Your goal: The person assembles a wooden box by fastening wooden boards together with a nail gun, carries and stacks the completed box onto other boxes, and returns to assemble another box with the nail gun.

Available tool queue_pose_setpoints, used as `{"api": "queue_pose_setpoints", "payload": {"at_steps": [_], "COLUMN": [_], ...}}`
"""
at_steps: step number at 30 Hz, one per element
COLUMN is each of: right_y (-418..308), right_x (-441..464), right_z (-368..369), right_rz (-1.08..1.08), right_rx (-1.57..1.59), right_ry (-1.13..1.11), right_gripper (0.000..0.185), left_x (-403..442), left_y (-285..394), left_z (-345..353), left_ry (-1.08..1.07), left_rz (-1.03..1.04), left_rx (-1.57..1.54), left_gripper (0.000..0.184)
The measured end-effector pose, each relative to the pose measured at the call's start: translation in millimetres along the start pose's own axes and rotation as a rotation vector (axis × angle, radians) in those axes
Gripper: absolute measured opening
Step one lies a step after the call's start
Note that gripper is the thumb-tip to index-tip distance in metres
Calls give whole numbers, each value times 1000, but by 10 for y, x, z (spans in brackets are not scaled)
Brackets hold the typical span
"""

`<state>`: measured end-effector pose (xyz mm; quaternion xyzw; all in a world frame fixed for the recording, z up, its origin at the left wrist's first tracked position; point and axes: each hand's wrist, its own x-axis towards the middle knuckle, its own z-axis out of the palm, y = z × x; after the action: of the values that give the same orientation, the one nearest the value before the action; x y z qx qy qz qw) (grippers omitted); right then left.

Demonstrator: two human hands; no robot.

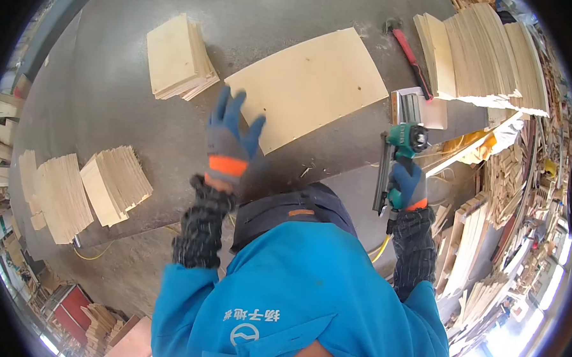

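Note:
My left hand (232, 128), in a blue-grey glove with an orange cuff, hovers at the left edge of a thin plywood sheet (312, 84). Its fingers are spread and hold nothing; whether they touch the sheet I cannot tell. The sheet is pale, with a few dark knots. Wrapped round the handle of a teal nail gun (402, 140) is my right hand (408, 182), gloved alike. The tool is to the right of the sheet, over the table's near edge, and a yellow air hose (381, 248) trails below it.
Stacked wood pieces (179, 59) stand beyond my left hand, with more stacks (115, 182) at the left and a larger row (480, 53) at far right. A red-handled hammer (409, 53) and metal strips (409, 108) lie on the dark table (129, 114). Timber piles (506, 182) flank the right.

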<state>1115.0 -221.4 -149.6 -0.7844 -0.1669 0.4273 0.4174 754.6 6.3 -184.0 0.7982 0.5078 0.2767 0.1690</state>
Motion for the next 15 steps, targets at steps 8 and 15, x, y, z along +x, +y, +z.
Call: {"api": "queue_pose_setpoints", "payload": {"at_steps": [8, 15], "right_y": [400, 113], "right_x": [97, 20], "right_z": [505, 759], "right_rz": [-214, -76], "right_rx": [-263, -317], "right_ry": [-99, -174], "right_gripper": [36, 44], "left_x": [1010, 92], "left_y": [-469, -432], "left_z": [295, 100], "left_ry": [-438, -296], "left_rz": [-169, -23], "left_rx": [3, -145], "left_gripper": [71, 73]}}
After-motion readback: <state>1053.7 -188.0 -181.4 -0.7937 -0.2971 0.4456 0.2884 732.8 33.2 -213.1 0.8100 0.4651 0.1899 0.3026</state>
